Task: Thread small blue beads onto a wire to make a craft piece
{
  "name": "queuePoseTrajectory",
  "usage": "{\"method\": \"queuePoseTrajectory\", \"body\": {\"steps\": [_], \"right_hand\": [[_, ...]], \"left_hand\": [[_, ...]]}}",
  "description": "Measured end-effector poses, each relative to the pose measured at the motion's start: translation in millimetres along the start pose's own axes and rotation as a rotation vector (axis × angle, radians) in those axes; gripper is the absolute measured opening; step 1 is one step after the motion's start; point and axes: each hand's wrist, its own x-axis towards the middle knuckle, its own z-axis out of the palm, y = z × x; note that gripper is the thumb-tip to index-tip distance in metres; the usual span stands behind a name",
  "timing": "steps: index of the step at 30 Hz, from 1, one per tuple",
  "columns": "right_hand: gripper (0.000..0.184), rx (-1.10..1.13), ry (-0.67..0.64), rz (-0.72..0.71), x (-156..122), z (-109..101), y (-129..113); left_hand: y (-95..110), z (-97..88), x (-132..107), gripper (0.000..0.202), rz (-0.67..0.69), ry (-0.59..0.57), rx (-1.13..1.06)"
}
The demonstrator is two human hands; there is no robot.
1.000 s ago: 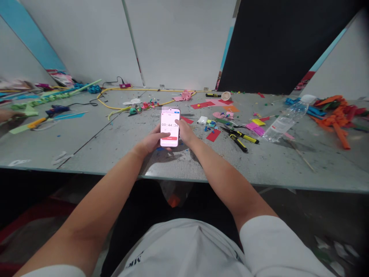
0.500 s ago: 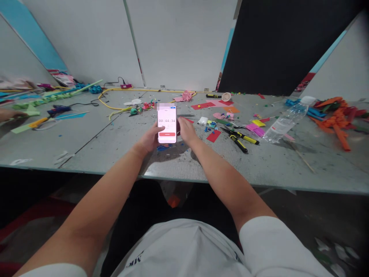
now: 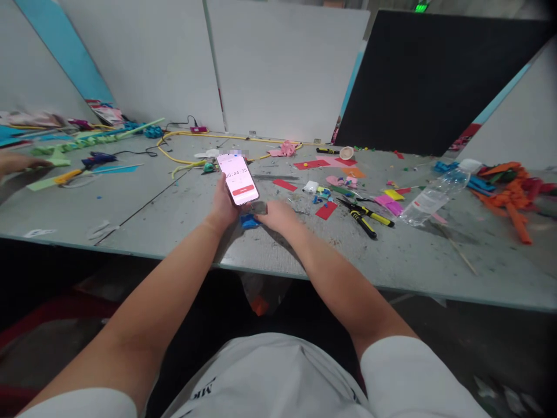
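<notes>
My left hand (image 3: 224,203) is closed round a smartphone (image 3: 238,179), which is tilted and shows a running timer with a red button. Just right of it, low over the table, my right hand (image 3: 278,216) has its fingers bent together at a small blue piece (image 3: 249,221). A small greyish item (image 3: 260,207) shows by those fingers; I cannot make out what it is or whether it is gripped. Red paper pieces (image 3: 326,210) and pliers with yellow and black handles (image 3: 365,217) lie to the right of my right hand.
A clear plastic bottle (image 3: 439,194) lies at the right, by orange crepe paper (image 3: 507,183). A thin stick (image 3: 456,249) rests near the front. At the left, another person's hand (image 3: 20,164) is near green paper, a glue gun (image 3: 99,158) and orange-handled scissors (image 3: 67,177).
The phone has tilted and moved left in my left hand. My right hand has left the phone's side and dropped to the blue piece. The camera view has shifted slightly.
</notes>
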Motion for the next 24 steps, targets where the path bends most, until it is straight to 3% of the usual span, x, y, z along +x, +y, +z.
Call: {"method": "queuePoseTrajectory", "body": {"steps": [3, 8, 11, 17, 24], "right_hand": [[0.028, -0.068, -0.061, 0.028, -4.6, 0.6, -6.4], [0.032, -0.001, -0.063, 0.02, -5.6, 3.1, -8.7], [0.025, -0.02, -0.068, -0.002, -5.0, 6.1, -8.2], [0.021, -0.094, -0.103, 0.007, -11.7, 7.1, -15.6], [0.012, -0.033, -0.093, -0.105, -20.8, -2.3, -27.4]], "left_hand": [[2.6, 0.8, -0.6, 0.075, 0.1, 0.038, -0.038], [5.3, 4.2, -4.4, 0.072, -0.02, 0.05, -0.076], [4.4, 3.7, -1.6, 0.072, -0.077, 0.053, -0.088], [5.6, 5.1, -0.1, 0.057, -0.064, 0.11, -0.125], [13.2, 4.8, -3.9, 0.026, -0.115, 0.382, 0.172]]}}
